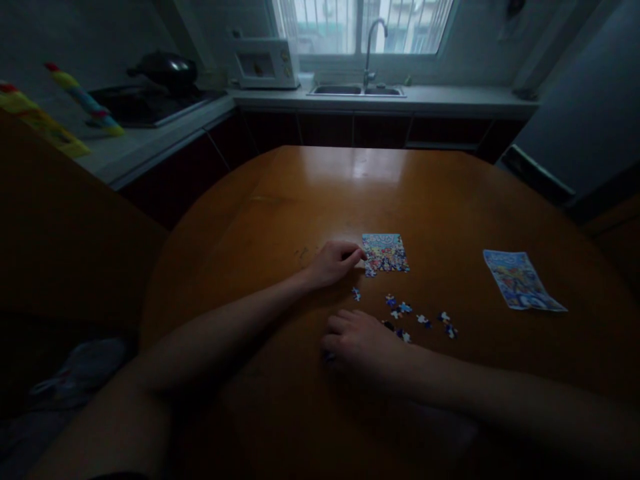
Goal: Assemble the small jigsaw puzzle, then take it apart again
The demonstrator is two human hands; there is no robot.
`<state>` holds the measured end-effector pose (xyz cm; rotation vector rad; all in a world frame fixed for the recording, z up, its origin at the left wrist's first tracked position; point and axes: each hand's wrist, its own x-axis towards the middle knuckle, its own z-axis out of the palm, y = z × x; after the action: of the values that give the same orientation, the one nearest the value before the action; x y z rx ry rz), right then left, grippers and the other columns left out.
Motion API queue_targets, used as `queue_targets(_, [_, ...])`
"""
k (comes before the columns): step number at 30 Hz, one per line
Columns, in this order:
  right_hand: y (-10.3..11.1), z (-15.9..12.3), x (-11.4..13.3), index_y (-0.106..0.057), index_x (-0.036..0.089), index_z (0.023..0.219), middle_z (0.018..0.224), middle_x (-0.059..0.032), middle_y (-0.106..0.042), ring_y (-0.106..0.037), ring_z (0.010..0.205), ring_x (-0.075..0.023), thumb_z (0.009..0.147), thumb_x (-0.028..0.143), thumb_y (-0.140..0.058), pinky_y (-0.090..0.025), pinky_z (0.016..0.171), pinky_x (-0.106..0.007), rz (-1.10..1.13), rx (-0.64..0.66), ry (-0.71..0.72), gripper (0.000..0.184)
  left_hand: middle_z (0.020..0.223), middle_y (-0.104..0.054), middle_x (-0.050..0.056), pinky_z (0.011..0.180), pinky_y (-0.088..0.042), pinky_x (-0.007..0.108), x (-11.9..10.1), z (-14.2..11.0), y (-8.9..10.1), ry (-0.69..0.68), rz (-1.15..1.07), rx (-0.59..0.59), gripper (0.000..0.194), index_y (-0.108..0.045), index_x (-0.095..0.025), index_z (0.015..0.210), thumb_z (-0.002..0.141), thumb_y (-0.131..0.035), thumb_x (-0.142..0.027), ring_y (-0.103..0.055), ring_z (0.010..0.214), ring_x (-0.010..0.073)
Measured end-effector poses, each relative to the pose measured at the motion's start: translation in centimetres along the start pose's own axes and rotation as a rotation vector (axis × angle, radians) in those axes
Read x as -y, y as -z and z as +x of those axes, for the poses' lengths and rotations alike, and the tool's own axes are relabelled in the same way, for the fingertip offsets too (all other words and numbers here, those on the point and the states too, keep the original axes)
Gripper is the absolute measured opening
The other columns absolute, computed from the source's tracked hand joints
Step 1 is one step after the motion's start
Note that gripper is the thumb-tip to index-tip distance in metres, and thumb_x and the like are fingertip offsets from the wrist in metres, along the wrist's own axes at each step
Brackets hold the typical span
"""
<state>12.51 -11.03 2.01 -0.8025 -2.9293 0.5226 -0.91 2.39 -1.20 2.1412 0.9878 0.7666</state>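
The puzzle (pixel 386 250) lies flat around the middle of the table (pixel 280 220), well in from every edge. Its upper part is joined into a block with a straight top; the lower edge is uneven, with a bit jutting down at its left corner, so I judge most of it done and the bottom rows unfinished. My left hand (pixel 334 263) is at its left side, fingers curled and nearly together, tips at the border; I can't tell whether they pinch a piece.

Still unjoined are one loose piece (pixel 356 293) just below that corner and a scatter of pieces (pixel 405 307) towards the table's near right. Beside them, closer to the near edge, my right hand (pixel 361 341) is palm down, fingers loosely bent, with a dark piece (pixel 329 357) showing at the fingertips; whether I grip it is hidden. Further out, towards the right edge, lies a creased picture sheet (pixel 523 280).
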Motion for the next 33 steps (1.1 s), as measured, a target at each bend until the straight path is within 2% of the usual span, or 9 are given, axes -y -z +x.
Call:
queue_targets(6, [0.7,0.8,0.6,-0.068,0.011,0.098,0.099,-0.0109,-0.068,-0.061,0.09,-0.0238,0.09,0.014,-0.064,-0.05,0.076,-0.035,-0.037,0.073,-0.045,0.009,0.059,-0.054,-0.003,0.057,-0.032,0.021,0.0,0.0,-0.1,-0.021,0.007,0.003,0.036,-0.077,-0.012,0.088,0.097,-0.049,-0.033,-0.046,0.057,0.0097])
queue_targets(10, [0.8,1.1,1.1,-0.069,0.01,0.097,0.098,-0.0131,-0.069,-0.062,0.091,-0.0245,0.09,0.011,-0.061,-0.051,0.076,-0.035,-0.049,0.116,-0.02,0.011,0.059,-0.054,-0.003,0.057,-0.032,0.021,0.3,0.0,-0.1,-0.019,0.011,0.002,0.036,-0.077,-0.013,0.087,0.096,-0.05,-0.035,-0.046,0.056,0.0097])
queue_targets(17, [0.4,1.6,2.0,-0.066,0.006,0.107,0.097,-0.0189,-0.07,-0.066,0.087,-0.0294,0.089,0.011,-0.06,-0.053,0.075,-0.041,-0.013,0.11,-0.132,0.02,0.061,-0.058,-0.002,0.057,-0.032,0.021,0.1,-0.1,0.2,-0.036,0.02,0.008,0.036,-0.077,-0.012,0.086,0.095,-0.05,-0.034,-0.047,0.058,0.0101])
queue_targets(21, [0.5,1.6,2.2,-0.069,0.005,0.101,0.101,-0.0197,-0.068,-0.064,0.096,-0.0308,0.086,0.011,-0.062,-0.053,0.079,-0.041,0.02,0.135,-0.085,0.017,0.064,-0.061,-0.001,0.058,-0.034,0.021,0.0,-0.2,0.3,-0.039,0.036,0.024,0.036,-0.077,-0.013,0.088,0.096,-0.049,-0.034,-0.05,0.06,0.0106])
queue_targets(23, [0.7,1.2,1.9,-0.068,0.008,0.099,0.101,-0.0173,-0.069,-0.064,0.092,-0.0274,0.085,0.009,-0.061,-0.052,0.076,-0.037,0.07,0.122,-0.088,0.016,0.064,-0.062,-0.001,0.058,-0.035,0.02,0.1,-0.2,0.3,-0.037,0.044,0.026,0.036,-0.077,-0.013,0.089,0.096,-0.049,-0.034,-0.05,0.059,0.0105])
queue_targets(26, [1.5,0.4,0.5,-0.067,0.014,0.095,0.092,-0.0088,-0.071,-0.062,0.075,-0.0181,0.085,0.007,-0.06,-0.048,0.066,-0.028,0.31,-0.008,-0.194,0.013,0.066,-0.064,0.0,0.058,-0.036,0.021,0.2,-0.3,0.2,-0.047,0.05,0.023,0.036,-0.076,-0.014,0.089,0.098,-0.048,-0.034,-0.052,0.06,0.0107])
queue_targets(29, [2.7,-0.7,-2.5,-0.066,0.017,0.079,0.076,-0.0006,-0.069,-0.06,0.069,-0.013,0.079,0.004,-0.062,-0.045,0.064,-0.024,0.603,-0.288,-0.342,0.014,0.073,-0.067,0.002,0.061,-0.041,0.022,0.2,-0.4,0.2,-0.099,0.038,-0.008,0.033,-0.076,-0.013,0.089,0.099,-0.049,-0.031,-0.057,0.065,0.012])
queue_targets(31, [3.5,-1.5,-5.2,-0.069,0.017,0.078,0.075,-0.0005,-0.069,-0.062,0.072,-0.0135,0.08,0.006,-0.061,-0.048,0.069,-0.026,0.726,-0.447,-0.391,0.014,0.076,-0.067,0.004,0.064,-0.043,0.023,0.0,-0.5,0.2,-0.158,0.057,-0.037,0.031,-0.075,-0.014,0.089,0.099,-0.049,-0.03,-0.059,0.07,0.0131])
queue_targets(33, [4.0,-2.3,-8.0,-0.072,0.017,0.083,0.077,-0.0013,-0.072,-0.065,0.073,-0.0145,0.079,0.011,-0.063,-0.051,0.071,-0.028,0.868,-0.537,-0.41,0.012,0.079,-0.067,0.004,0.068,-0.045,0.025,-0.2,-0.7,0.2,-0.226,0.102,-0.06,0.027,-0.074,-0.015,0.092,0.099,-0.051,-0.028,-0.06,0.074,0.0143])
